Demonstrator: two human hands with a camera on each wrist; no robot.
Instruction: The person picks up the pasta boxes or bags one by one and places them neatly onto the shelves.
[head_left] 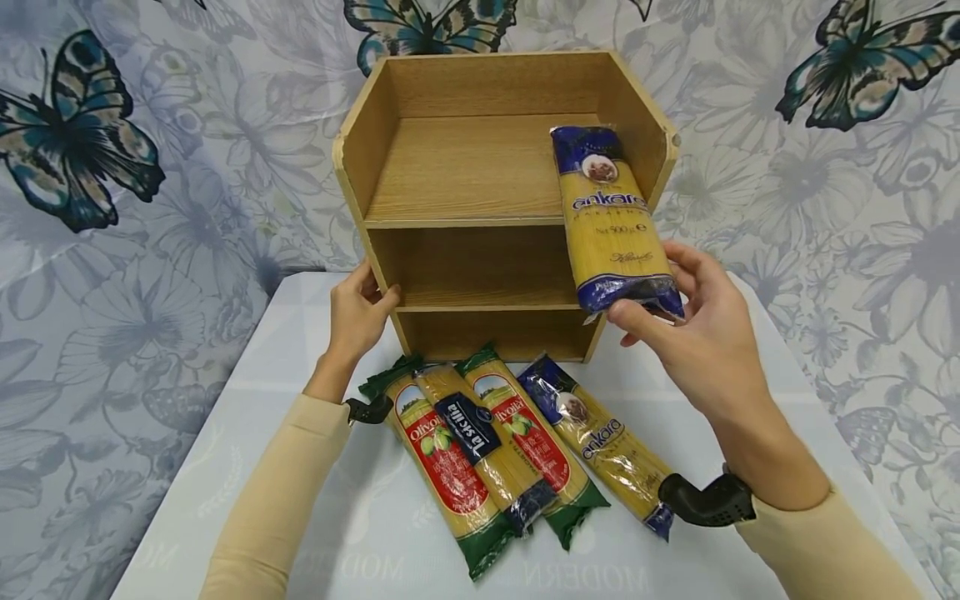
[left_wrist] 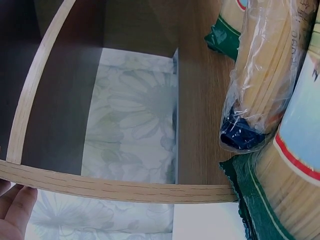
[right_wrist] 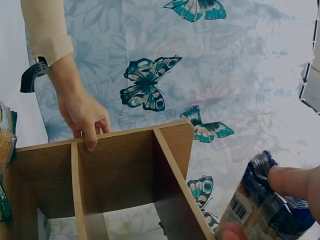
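My left hand (head_left: 358,315) grips the left side panel of a small wooden shelf (head_left: 480,167), thumb on the front edge and fingers behind. My right hand (head_left: 701,333) holds a yellow and blue Ankara spaghetti packet (head_left: 611,225) by its lower end, thumb in front. The packet leans up over the right part of the shelf's top level, overlapping it in the head view. In the right wrist view the packet's blue end (right_wrist: 255,175) shows under the thumb. From the left wrist, the shelf's side edge (left_wrist: 120,187) runs past my fingertips.
Before the shelf on the white table (head_left: 225,483) lie two green-ended Olivoila spaghetti packets (head_left: 442,467), a dark-labelled la Sicilia packet (head_left: 468,425) between them, and another Ankara packet (head_left: 607,442) to the right. A butterfly-patterned cloth (head_left: 187,167) hangs behind.
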